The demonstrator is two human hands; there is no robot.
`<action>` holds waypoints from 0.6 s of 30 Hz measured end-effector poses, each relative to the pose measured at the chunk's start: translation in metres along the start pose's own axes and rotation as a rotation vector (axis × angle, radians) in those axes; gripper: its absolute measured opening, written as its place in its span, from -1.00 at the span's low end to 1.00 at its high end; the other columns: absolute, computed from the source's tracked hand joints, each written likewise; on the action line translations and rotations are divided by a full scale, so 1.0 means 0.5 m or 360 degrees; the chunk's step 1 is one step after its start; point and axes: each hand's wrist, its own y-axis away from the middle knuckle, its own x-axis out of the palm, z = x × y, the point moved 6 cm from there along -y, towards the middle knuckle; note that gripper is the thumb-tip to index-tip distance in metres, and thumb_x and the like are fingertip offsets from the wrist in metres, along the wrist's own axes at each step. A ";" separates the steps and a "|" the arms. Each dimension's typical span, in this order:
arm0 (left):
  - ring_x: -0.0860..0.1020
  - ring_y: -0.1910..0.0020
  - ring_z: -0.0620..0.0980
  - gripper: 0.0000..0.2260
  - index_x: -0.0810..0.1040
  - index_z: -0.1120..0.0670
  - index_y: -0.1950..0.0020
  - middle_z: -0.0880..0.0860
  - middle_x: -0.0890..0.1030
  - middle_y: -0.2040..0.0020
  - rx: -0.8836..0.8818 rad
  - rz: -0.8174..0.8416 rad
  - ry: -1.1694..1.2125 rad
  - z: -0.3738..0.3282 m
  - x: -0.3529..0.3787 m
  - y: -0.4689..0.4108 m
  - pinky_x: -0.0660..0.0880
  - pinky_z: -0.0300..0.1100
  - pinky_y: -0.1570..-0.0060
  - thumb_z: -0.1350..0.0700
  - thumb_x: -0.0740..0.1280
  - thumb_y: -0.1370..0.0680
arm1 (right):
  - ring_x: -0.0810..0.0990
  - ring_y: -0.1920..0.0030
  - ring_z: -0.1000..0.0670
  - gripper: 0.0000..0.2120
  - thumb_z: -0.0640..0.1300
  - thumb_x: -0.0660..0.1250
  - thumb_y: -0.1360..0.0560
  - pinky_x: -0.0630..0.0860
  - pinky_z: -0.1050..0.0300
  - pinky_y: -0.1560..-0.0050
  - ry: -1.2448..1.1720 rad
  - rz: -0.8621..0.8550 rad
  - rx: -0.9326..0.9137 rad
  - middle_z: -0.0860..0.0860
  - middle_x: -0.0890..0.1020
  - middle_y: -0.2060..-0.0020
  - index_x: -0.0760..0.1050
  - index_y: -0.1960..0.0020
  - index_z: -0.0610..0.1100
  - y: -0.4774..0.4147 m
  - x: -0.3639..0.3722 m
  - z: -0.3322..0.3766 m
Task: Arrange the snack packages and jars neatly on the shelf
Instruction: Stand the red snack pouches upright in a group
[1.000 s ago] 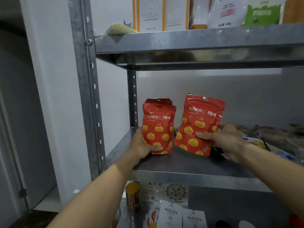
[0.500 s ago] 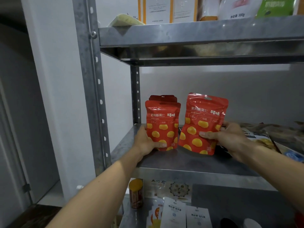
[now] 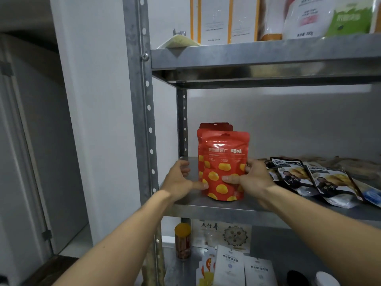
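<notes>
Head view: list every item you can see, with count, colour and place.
red pouches: three, red with yellow spots, upright, stacked front to back at the middle shelf's left end
black packets: at least three, black and white, lying overlapped right of the pouches
shelf unit: one, grey metal
white boxes: two, white with orange edges, top shelf
white bag: one, white, top shelf
green bag: one, green, top shelf right
jar: one, yellow lid, bottom shelf left
white sachets: two, white, bottom shelf
left hand: thumb touches the front pouch's lower left
right hand: grips the front pouch's right side
</notes>
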 end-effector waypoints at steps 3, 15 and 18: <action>0.43 -0.29 0.01 -0.13 0.27 -0.02 -0.40 -0.01 0.43 -0.34 -0.0016 0.0040 0.0015 0.002 0.002 0.010 0.45 0.01 -0.26 -0.04 0.63 -0.20 | 0.65 -0.04 -0.04 -0.37 -0.33 0.60 -0.25 0.60 -0.10 -0.11 -0.0031 0.0024 -0.0010 -0.02 0.67 -0.07 0.47 -0.26 -0.11 -0.004 0.025 -0.003; 0.43 -0.28 -0.11 -0.24 0.32 -0.14 -0.38 -0.12 0.47 -0.33 -0.0029 0.0239 0.0546 -0.036 0.032 0.027 0.29 -0.01 -0.35 -0.46 0.32 -0.28 | 0.37 -0.30 0.00 -0.29 0.07 0.36 -0.48 0.29 0.10 -0.20 -0.0209 -0.0204 -0.0152 -0.10 0.38 -0.39 0.16 -0.50 -0.16 0.000 -0.029 0.004; 0.54 -0.11 -0.17 -0.63 0.43 -0.20 -0.15 -0.15 0.59 -0.11 -0.0057 0.0418 0.0745 -0.053 0.067 0.034 0.41 -0.13 -0.17 -0.34 0.16 -0.44 | 0.28 -0.44 -0.07 -0.12 0.16 0.36 -0.44 0.18 0.05 -0.31 -0.0351 -0.0009 -0.0075 -0.08 0.27 -0.49 0.00 -0.58 -0.08 -0.006 -0.004 -0.006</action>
